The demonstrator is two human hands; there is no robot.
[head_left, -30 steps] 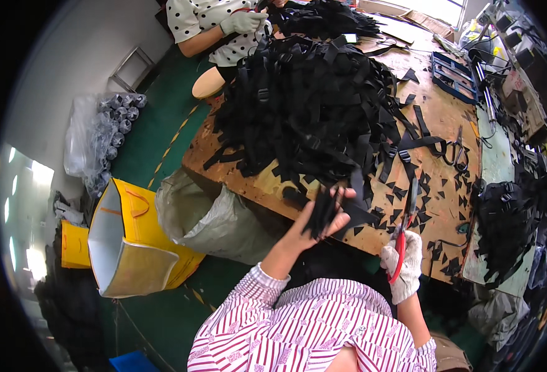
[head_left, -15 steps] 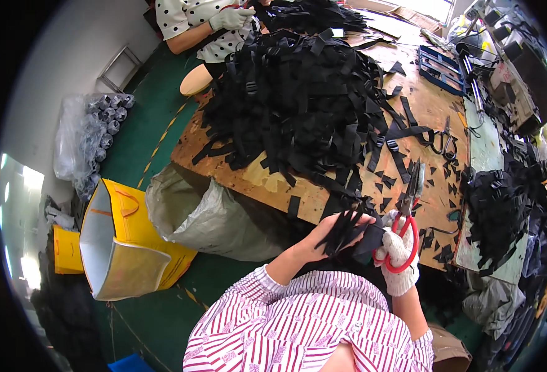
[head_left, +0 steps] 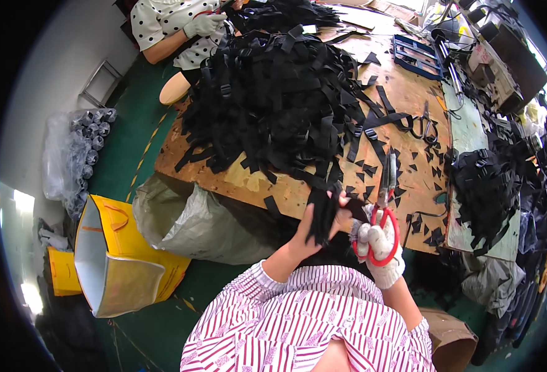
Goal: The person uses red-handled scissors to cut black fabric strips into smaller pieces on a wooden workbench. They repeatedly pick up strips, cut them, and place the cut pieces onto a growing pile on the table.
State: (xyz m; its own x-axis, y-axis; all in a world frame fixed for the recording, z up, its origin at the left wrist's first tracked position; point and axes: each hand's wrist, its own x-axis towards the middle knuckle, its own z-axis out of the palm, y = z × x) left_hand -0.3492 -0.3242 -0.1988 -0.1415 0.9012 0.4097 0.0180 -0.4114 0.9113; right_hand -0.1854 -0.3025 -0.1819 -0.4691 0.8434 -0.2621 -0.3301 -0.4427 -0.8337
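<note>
My bare left hand (head_left: 303, 234) is closed around a bundle of black webbing straps (head_left: 323, 218) just off the table's front edge. In a white glove, my right hand (head_left: 382, 253) holds scissors (head_left: 387, 183) with red handles, their blades pointing away from me. The fingertips of the right hand are close to the straps in the left, beside a dark piece of webbing. A large heap of black straps with buckles (head_left: 273, 99) covers the table beyond my hands.
Small black offcuts lie on the wooden table (head_left: 292, 195). Another pair of scissors (head_left: 425, 127) and a blue tray (head_left: 417, 59) are farther right. A grey sack (head_left: 193, 217) and a yellow bag (head_left: 121, 254) stand left. A co-worker's gloved hand (head_left: 205, 26) works at the far left.
My left hand has turned more upright, and the bundle of straps now hangs more vertically. My right hand with the scissors has shifted slightly left. The whole view has shifted a little.
</note>
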